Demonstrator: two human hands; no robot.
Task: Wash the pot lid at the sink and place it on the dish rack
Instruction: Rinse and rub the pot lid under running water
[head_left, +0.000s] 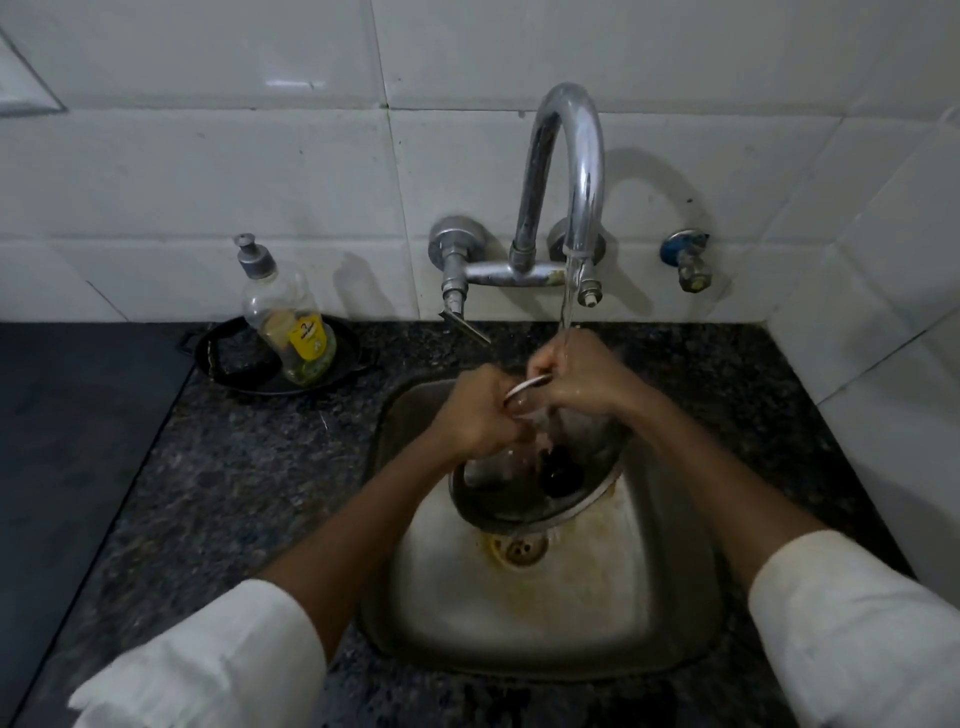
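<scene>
Both hands gripped the lid (524, 491) over the sink (649, 613), tilted, its top rim under the tap (569, 171) stream. The left hand (480, 413) and right hand (582, 382) clasped that rim; its black knob faced up.

lid (540, 488) in sink (649, 623) under tap (569, 171), soap btl (291, 322) on tray (218, 358) left

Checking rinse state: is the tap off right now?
No, a stream of water runs from the faucet spout onto the right hand while both hands hold the pot lid over the sink.
</scene>
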